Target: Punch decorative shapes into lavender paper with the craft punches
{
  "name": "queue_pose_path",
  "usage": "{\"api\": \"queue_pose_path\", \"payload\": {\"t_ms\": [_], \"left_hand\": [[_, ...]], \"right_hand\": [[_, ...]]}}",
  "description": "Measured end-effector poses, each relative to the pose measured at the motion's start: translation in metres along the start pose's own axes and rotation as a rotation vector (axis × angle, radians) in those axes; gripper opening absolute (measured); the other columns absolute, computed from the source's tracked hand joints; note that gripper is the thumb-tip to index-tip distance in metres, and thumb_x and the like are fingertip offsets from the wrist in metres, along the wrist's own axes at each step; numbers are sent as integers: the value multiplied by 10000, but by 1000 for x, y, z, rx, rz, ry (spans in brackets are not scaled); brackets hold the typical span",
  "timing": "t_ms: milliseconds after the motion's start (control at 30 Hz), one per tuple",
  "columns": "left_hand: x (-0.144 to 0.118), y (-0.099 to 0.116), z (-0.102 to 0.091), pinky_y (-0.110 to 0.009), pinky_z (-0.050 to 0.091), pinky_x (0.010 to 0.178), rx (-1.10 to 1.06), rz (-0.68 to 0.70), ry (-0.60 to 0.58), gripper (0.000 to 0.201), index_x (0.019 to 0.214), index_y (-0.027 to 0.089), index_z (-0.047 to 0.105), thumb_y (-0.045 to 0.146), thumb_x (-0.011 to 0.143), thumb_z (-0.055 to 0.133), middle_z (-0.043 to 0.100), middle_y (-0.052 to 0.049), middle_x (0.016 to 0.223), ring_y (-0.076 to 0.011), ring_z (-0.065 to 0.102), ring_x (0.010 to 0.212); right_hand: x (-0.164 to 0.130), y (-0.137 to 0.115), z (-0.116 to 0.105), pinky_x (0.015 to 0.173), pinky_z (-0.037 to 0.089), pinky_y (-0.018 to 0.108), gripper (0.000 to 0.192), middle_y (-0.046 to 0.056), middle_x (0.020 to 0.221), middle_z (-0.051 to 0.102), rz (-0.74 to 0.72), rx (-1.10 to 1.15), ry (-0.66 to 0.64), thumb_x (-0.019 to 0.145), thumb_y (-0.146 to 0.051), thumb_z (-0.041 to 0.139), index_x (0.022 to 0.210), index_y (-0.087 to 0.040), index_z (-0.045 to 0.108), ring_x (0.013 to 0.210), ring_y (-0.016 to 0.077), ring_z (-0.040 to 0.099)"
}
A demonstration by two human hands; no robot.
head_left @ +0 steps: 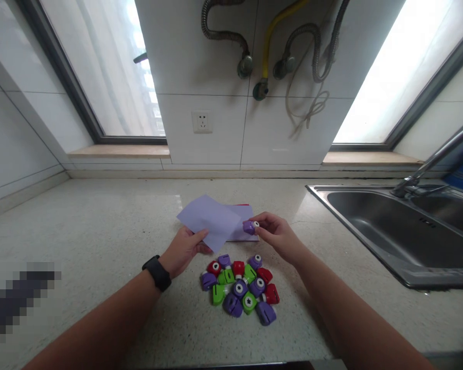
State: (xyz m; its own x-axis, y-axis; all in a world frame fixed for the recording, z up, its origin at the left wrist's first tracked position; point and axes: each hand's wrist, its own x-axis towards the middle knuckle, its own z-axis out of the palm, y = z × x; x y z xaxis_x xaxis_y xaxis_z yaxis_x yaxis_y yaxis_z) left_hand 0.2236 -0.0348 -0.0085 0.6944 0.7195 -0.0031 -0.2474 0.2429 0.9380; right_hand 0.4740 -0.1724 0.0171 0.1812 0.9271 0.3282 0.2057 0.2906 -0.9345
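From my seat, left hand (183,249) pinches the lavender paper sheet (210,220) at its near corner. Right hand (275,234) clamps a purple paper punch (250,226) at the sheet's 3 o'clock edge, nearly touching. Spare punches (241,288) piled at 6 o'clock.

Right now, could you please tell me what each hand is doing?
Left hand: closed on the lavender paper sheet, held at its near edge.
Right hand: closed on a small purple punch, pinched in the fingertips beside the sheet.
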Motion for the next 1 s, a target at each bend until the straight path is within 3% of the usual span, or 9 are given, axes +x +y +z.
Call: {"api": "queue_pose_path", "payload": {"t_ms": [133,300,367,700,1000], "left_hand": [[-1,1,2,-318,627,621,6,-13,2,424,1154,117,704,345,822,834,752,-165,1112,-218,729,782],[0,0,1,-325,633,613,23,-18,13,423,1159,119,699,342,824,831,750,-152,1115,-214,720,777],[1,-1,1,-323,634,613,28,-14,9,415,1158,117,698,338,831,825,750,-150,1113,-212,719,781],[-1,0,-1,-353,655,663,44,-14,0,431,1221,132,676,333,861,799,720,-156,1229,-246,731,895],[-1,0,0,-369,659,686,51,-29,-3,443,1254,117,640,316,883,779,721,-152,1218,-247,734,900]], "right_hand": [[-3,-5,0,864,609,401,269,106,1093,767,-94,-115,44,924,-392,727,1114,-205,691,965,208,735],[-6,-16,1,958,562,481,258,101,1130,743,-432,-554,93,853,-204,743,1102,-236,681,1077,257,697],[-5,-19,1,925,569,463,297,97,1110,720,-494,-608,95,840,-162,728,1121,-240,667,1050,250,682],[-2,-10,5,784,556,373,455,71,1077,609,-351,-418,117,848,-206,748,1292,-268,674,826,165,594],[1,-12,-2,851,513,368,372,65,1095,619,-251,-65,151,839,-278,814,1204,-304,750,935,183,593]]}}
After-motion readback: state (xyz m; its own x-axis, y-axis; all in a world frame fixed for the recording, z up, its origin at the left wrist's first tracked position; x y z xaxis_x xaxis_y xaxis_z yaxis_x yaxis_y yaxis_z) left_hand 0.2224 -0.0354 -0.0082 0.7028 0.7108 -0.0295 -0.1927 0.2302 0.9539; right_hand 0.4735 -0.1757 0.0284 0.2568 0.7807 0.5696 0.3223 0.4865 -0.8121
